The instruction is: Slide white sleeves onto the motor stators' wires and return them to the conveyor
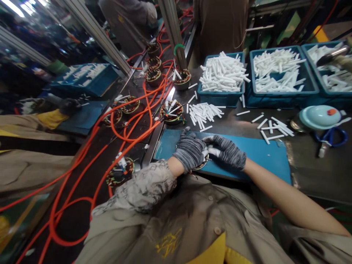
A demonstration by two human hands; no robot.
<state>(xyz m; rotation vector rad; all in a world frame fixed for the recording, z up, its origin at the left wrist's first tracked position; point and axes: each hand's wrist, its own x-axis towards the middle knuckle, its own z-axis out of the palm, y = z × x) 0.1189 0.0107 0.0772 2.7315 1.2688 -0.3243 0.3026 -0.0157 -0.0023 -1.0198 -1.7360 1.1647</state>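
Observation:
A round wound coil part (202, 165) lies on the blue mat (264, 156), mostly hidden under my hands. My left hand (190, 151), in a grey striped glove, rests over its left side with the fingers bent round it. From the right, my right hand (227, 151), gloved the same way, reaches its rim with thumb and fingers pinched together. What sits between those fingertips is too small to make out. Loose white tubes (205, 114) lie in a pile just beyond the mat.
Blue bins (221, 98) of white tubes stand at the back right. Orange hoses (150, 128) and more coil parts (172, 111) lie to the left. Blue-handled scissors (331, 137) and a light-blue lidded container (316, 116) are at right. Another person's gloved hand (68, 107) is at far left.

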